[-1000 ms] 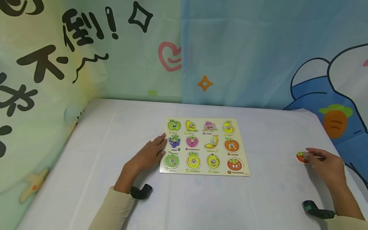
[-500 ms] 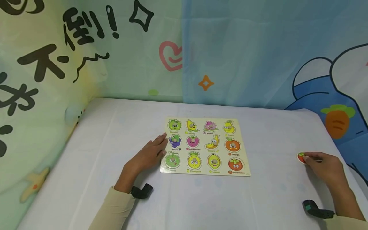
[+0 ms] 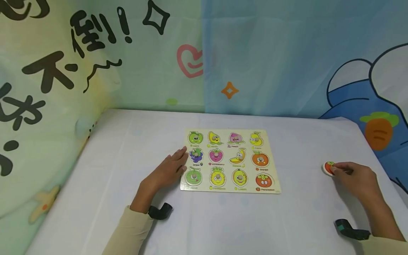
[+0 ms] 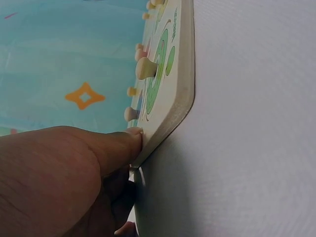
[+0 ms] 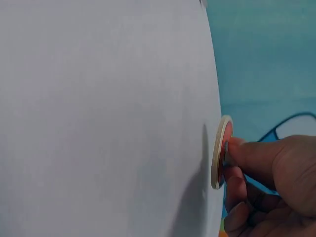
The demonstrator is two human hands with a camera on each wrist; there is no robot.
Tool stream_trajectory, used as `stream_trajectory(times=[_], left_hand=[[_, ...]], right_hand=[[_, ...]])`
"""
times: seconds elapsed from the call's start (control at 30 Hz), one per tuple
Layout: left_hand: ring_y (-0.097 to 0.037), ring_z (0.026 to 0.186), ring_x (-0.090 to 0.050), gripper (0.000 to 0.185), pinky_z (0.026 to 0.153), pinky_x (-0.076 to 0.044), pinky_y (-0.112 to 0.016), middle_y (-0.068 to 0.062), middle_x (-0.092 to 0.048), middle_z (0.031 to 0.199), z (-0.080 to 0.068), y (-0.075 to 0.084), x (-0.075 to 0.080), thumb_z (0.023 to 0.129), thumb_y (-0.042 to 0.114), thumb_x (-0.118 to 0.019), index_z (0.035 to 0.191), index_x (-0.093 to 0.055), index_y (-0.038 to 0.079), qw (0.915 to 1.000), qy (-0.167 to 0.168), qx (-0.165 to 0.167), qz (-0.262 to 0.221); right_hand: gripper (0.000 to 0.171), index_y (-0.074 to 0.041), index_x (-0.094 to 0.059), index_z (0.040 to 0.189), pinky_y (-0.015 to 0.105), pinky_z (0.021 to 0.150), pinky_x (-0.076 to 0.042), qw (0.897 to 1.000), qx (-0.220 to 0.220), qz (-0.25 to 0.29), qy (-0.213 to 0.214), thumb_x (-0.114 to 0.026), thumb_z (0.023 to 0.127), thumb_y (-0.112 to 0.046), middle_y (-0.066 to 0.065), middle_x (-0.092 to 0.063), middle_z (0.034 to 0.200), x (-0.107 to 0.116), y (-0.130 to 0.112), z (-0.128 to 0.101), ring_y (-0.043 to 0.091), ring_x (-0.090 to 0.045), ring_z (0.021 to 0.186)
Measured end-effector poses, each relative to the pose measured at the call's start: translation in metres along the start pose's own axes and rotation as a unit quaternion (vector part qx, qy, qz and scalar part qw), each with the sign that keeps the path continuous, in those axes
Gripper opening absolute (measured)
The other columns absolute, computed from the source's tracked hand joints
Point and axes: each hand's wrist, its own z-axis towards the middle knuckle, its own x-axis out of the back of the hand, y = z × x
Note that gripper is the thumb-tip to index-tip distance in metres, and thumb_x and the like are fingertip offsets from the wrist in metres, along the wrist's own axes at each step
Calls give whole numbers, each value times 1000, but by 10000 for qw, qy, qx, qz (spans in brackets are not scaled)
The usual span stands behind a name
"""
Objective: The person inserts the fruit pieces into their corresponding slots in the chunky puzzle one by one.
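A fruit puzzle board [image 3: 229,170] with rows of knobbed fruit pieces lies flat in the middle of the table. My left hand [image 3: 167,170] rests along its left edge, fingers extended. In the left wrist view, the thumb [image 4: 118,148] touches the board's rim near the corner by the green melon piece [image 4: 158,74]. Far to the right, my right hand [image 3: 358,180] pinches a round red-orange puzzle piece with green leaves [image 3: 327,168] by its knob. The right wrist view has this disc [image 5: 220,153] edge-on, its shadow apart from it on the cloth. The board's persimmon picture [image 3: 264,180] shows no knob.
A white cloth [image 3: 229,223] covers the table. Behind it hangs a printed backdrop [image 3: 271,63] with a carrot and lettering. Black wrist-worn devices sit on the left wrist [image 3: 160,211] and right wrist [image 3: 350,229].
My right hand has moved a little left with the red-orange piece, which has tilted. My left hand has stayed at the board's edge. The head view has shifted slightly.
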Motion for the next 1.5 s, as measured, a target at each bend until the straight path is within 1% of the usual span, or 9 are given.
stream_trajectory(times=[0.1, 0.23, 0.4, 0.53, 0.7, 0.93, 1.07, 1.2, 1.5], left_hand=[[-25, 147, -15, 55, 118, -15, -47, -7, -16, 161, -1, 0, 1, 103, 18, -50, 152, -30, 3, 10000, -13, 30, -24], [-24, 147, -14, 55, 118, -14, -47, -6, -15, 161, -2, 1, 1, 103, 18, -50, 152, -29, 4, 10000, -33, 51, -40], [-24, 147, -14, 55, 118, -14, -47, -6, -15, 161, -2, 1, 1, 103, 19, -50, 152, -29, 4, 10000, -34, 62, -3], [-24, 147, -14, 55, 118, -14, -47, -6, -16, 161, -2, 2, 1, 103, 19, -50, 152, -30, 4, 10000, -13, 64, -12], [-24, 147, -15, 55, 118, -15, -47, -6, -16, 161, -2, 3, 2, 103, 18, -50, 152, -30, 4, 10000, -28, 65, -3], [-25, 146, -15, 55, 117, -15, -48, -7, -16, 161, -2, 2, 2, 103, 18, -50, 152, -30, 3, 10000, -37, 8, 10], [-25, 147, -15, 55, 117, -15, -48, -7, -16, 161, -2, 2, 2, 103, 18, -50, 152, -29, 3, 10000, -24, 15, 13], [-24, 147, -14, 55, 118, -14, -47, -6, -15, 161, -2, 3, 1, 103, 18, -49, 152, -29, 4, 10000, -33, 55, -30], [-24, 147, -15, 55, 118, -15, -46, -6, -16, 161, -2, 4, 2, 103, 18, -50, 152, -30, 4, 10000, -12, 84, -36]], right_hand=[[42, 11, -60, 116, 37, 58, -46, 9992, 374, 77, -122, -62, 97, -26, 31, -58, 106, 2, -18, -8, 39, -51, 88], [36, 8, -65, 112, 27, 52, -49, 9949, 975, 209, -116, -65, 95, -23, 27, -63, 101, 3, -38, -18, 32, -54, 82], [35, 4, -68, 111, 19, 54, -49, 9883, 1430, 472, -256, -68, 93, -25, 27, -65, 105, 4, -56, -25, 30, -58, 86], [31, 3, -69, 111, 18, 56, -49, 9859, 1561, 522, -285, -68, 93, -23, 26, -66, 105, 3, -65, -27, 29, -59, 86], [27, 2, -70, 110, 20, 55, -50, 9847, 1614, 544, -372, -68, 93, -20, 23, -67, 102, -1, -71, -31, 27, -57, 83], [21, -1, -72, 106, 22, 54, -48, 9777, 1938, 636, -498, -71, 90, -16, 14, -69, 95, -12, -86, -39, 21, -54, 77], [22, -2, -72, 104, 23, 54, -46, 9720, 2142, 711, -659, -72, 90, -19, 7, -69, 91, -20, -98, -44, 20, -52, 76], [19, -4, -73, 103, 23, 53, -45, 9661, 2319, 723, -873, -72, 89, -17, 4, -66, 88, -27, -109, -47, 20, -50, 76], [23, -4, -72, 103, 24, 51, -45, 9585, 2362, 849, -1349, -74, 88, -21, 3, -62, 83, -38, -126, -51, 20, -51, 75]])
